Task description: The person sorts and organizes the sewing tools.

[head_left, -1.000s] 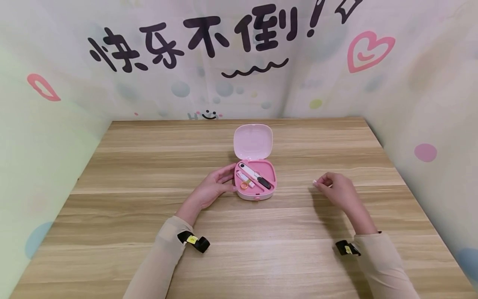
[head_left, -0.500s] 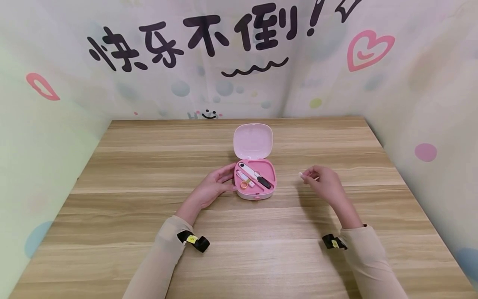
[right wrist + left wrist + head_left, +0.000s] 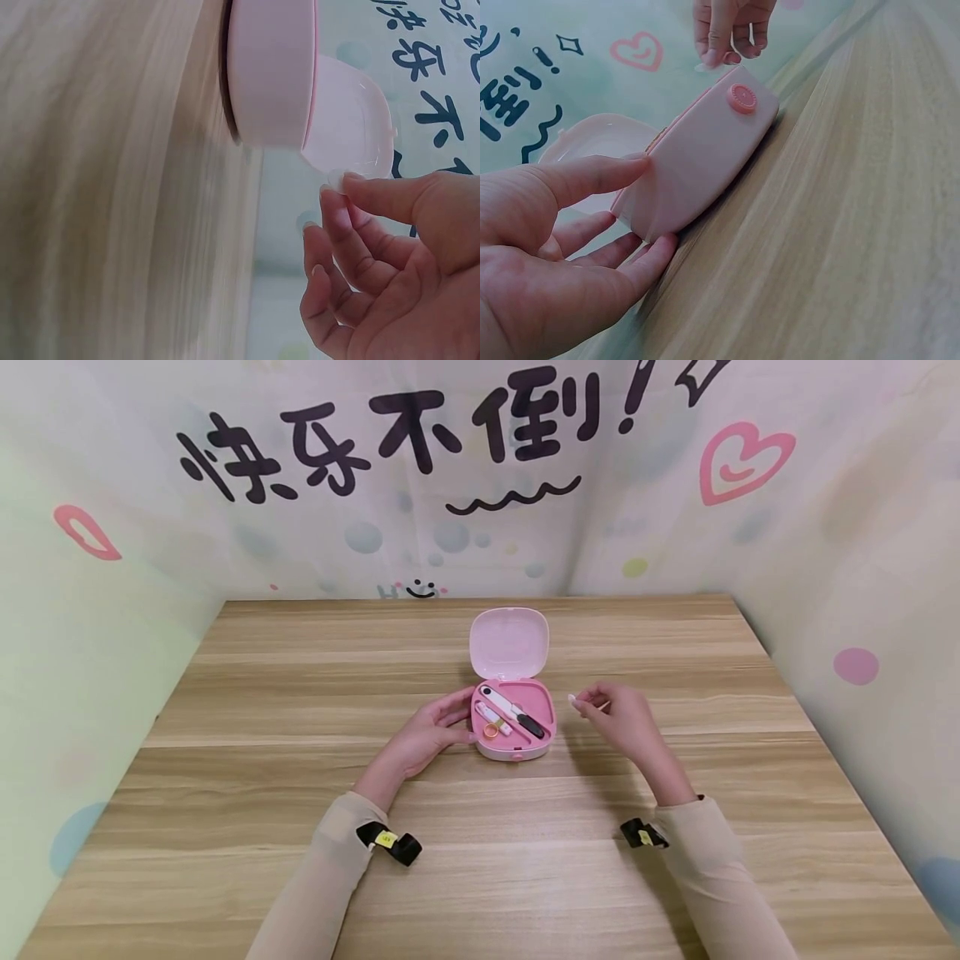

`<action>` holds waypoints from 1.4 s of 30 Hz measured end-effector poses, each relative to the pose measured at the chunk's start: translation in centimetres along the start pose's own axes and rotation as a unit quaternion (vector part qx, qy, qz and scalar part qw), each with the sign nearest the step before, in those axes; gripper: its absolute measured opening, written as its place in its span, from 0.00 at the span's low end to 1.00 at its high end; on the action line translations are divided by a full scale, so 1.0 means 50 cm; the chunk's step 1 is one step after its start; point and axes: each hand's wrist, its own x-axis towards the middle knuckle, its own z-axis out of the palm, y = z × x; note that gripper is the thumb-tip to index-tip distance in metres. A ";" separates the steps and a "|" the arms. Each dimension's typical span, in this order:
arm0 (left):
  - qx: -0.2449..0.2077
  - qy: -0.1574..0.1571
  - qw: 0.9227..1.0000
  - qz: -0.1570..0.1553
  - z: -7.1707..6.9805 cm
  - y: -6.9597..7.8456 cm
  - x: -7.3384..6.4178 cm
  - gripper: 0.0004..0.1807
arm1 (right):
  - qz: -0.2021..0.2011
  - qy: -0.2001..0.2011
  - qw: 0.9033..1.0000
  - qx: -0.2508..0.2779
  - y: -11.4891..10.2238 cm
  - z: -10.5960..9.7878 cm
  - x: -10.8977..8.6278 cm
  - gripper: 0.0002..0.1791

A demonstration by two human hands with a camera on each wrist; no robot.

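A pink box stands on the table with its pale lid raised behind it. My left hand holds the box by its left end, the thumb at the front corner and the fingers round the side. Inside lie a white tool with a black end, a small white piece and an orange ring. My right hand hovers just right of the box. Between its thumb and index finger it pinches a small whitish, translucent flat piece, whose kind is too small to tell.
The wood-grain table runs back to a printed cloth wall with black lettering. Further cloth walls rise at the left and right. A black strap with a camera sits on each wrist.
My right hand has moved left towards the box, carrying the small whitish piece. The left hand and the box have stayed in place.
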 end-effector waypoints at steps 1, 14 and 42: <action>0.001 0.000 1.000 0.000 0.000 0.000 0.000 0.43 | -0.001 -0.003 1.000 0.002 -0.002 0.003 0.003 0.10; 0.003 -0.001 1.000 0.000 0.001 0.003 0.000 0.43 | -0.022 -0.049 0.999 -0.002 -0.035 0.042 0.042 0.10; 0.007 0.004 1.000 -0.009 -0.001 0.006 0.000 0.44 | 0.026 -0.070 0.997 -0.036 -0.052 0.076 0.064 0.07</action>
